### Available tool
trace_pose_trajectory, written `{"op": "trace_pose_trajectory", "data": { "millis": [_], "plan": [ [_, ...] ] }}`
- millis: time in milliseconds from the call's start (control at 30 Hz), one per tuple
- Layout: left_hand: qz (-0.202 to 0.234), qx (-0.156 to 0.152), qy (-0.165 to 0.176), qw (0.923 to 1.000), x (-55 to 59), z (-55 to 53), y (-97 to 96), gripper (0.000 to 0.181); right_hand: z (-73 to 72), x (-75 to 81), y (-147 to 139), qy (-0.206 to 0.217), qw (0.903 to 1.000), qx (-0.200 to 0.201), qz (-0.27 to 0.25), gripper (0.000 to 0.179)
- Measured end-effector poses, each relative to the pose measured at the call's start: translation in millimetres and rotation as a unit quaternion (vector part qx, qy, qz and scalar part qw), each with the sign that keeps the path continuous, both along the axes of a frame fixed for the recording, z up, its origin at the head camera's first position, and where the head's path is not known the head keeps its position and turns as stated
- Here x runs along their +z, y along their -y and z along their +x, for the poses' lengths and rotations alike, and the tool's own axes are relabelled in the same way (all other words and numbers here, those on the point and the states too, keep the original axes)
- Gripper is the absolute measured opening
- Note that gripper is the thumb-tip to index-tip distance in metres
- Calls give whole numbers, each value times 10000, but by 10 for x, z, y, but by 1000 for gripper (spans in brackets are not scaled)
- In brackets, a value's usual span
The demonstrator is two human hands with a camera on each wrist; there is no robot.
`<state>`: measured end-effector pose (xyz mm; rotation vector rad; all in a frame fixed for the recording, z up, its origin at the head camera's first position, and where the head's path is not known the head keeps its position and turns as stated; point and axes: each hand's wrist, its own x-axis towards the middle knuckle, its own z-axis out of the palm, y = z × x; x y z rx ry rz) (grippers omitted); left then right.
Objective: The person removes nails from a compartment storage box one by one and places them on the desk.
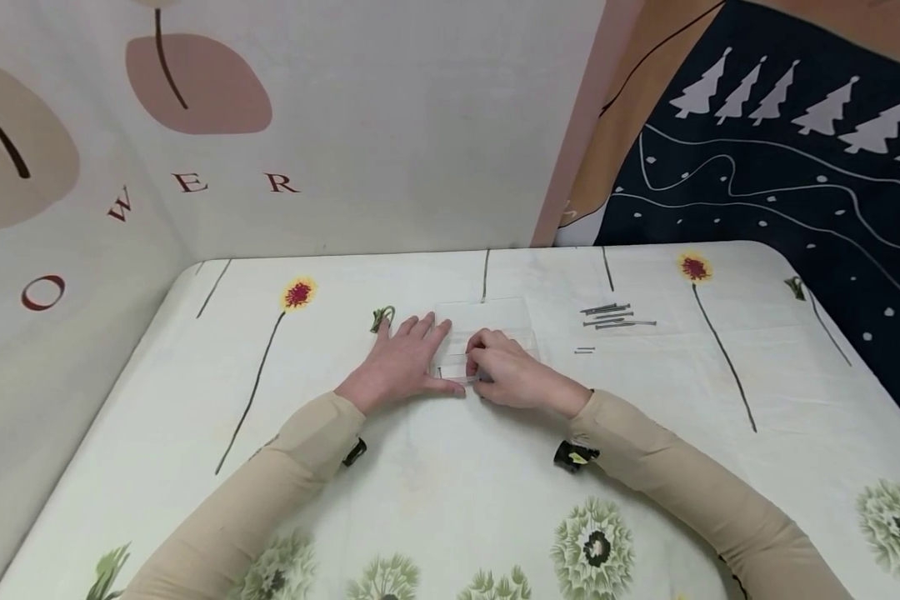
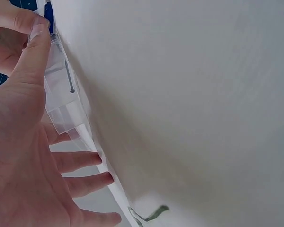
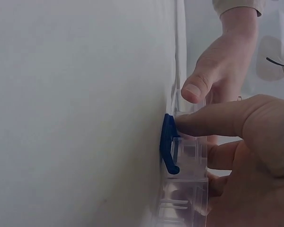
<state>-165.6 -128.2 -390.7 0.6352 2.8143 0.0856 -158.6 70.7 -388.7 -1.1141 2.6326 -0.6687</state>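
Note:
A clear plastic compartment box point(image 1: 495, 312) lies on the table with its lid folded back. My left hand point(image 1: 405, 358) rests spread at its left side, thumb along the front edge. My right hand point(image 1: 513, 371) curls over the front wall, its thumb point(image 3: 194, 123) outside by the blue latch point(image 3: 168, 144) and its other fingers over the compartments. Whether those fingertips hold anything inside is hidden. One nail point(image 2: 70, 78) shows through the wall of the left front compartment.
Several long nails point(image 1: 611, 315) lie in a loose pile right of the box, with two smaller nails point(image 1: 585, 350) just in front. A flower-printed cloth point(image 1: 450, 492) covers the table. Printed fabric point(image 1: 420, 125) hangs behind and at the sides.

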Motion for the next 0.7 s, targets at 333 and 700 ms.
{"op": "trace_pose_trajectory", "data": {
  "millis": [333,700],
  "plan": [
    [-57,15,-4,10000,6,7,-10,108,56,-10,31,-40,9995,-125,283,9],
    [-98,37,-36,9999,0,13,-16,108,47,-32,3,219,9993,-262,-168,10]
  ]
}}
